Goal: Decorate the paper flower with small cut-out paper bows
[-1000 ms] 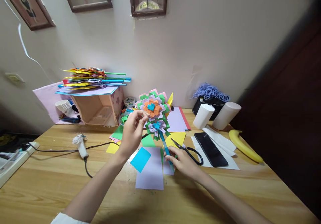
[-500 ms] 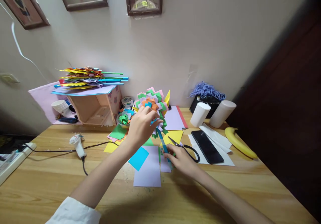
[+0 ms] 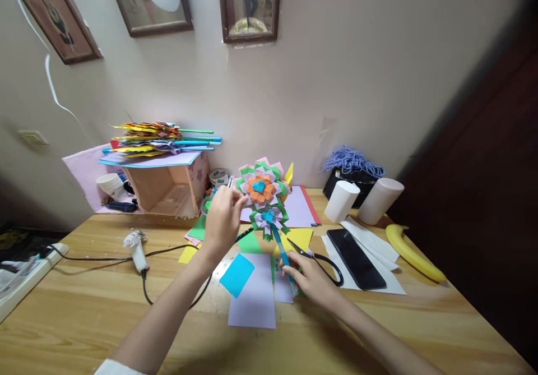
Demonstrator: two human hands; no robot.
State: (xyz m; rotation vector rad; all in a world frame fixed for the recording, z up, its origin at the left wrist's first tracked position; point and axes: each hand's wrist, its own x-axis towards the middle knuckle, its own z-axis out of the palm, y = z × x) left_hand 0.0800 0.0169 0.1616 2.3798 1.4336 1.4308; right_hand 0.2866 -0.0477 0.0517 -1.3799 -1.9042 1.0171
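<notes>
Right hand (image 3: 309, 274) gripping blue stem (image 3: 282, 251), left hand (image 3: 222, 221) pinching edge of nearly finished paper flower (image 3: 261, 187), loose sheets (image 3: 254, 302) unused on desk (image 3: 84, 313).

Bright, even light; soft shadows; dark vignette at right; wide-angle bowing.

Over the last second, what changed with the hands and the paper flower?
The left hand, half a second ago laid across the front of the paper flower, has drawn back to its left edge, fingers pinching the outer petals, so the orange and blue centres show again. The right hand still grips the blue stem. Scissors, phone and glue gun lie unmoved.
</notes>
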